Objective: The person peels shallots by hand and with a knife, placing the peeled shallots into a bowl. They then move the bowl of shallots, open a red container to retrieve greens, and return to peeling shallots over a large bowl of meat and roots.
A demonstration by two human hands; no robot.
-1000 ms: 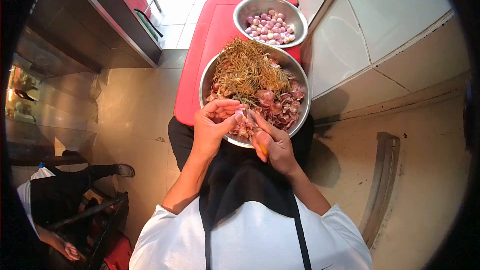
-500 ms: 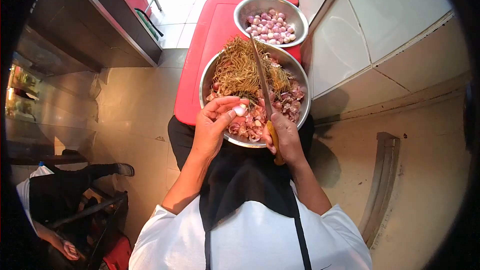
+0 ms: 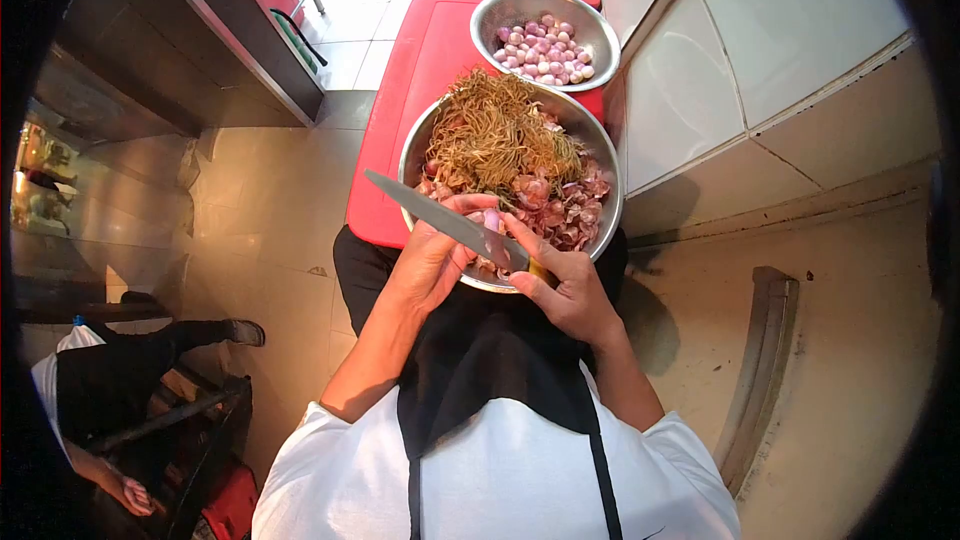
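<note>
My left hand (image 3: 430, 260) is closed around a small purple shallot (image 3: 491, 221), partly hidden behind the blade. In my right hand (image 3: 568, 290) is a knife (image 3: 450, 224) with a yellowish handle, its broad blade slanting to the upper left across my left fingers. The fingertips of my right hand reach right up to the shallot. Both hands are over the near side of a large metal bowl (image 3: 611, 202), which holds a tangle of dry brown roots (image 3: 495, 130) and papery shallot skins (image 3: 575, 212).
Beyond the large bowl, a smaller metal bowl (image 3: 608, 45) holds many peeled shallots (image 3: 540, 50). Both stand on a red surface (image 3: 385, 160), with a tiled wall (image 3: 680, 90) close on the right. At lower left sits another person (image 3: 110, 380), legs stretched out.
The knife has swung from pointing away to lying leftward across my left hand. My right fingers have moved in to the shallot, and my left fingers have closed more.
</note>
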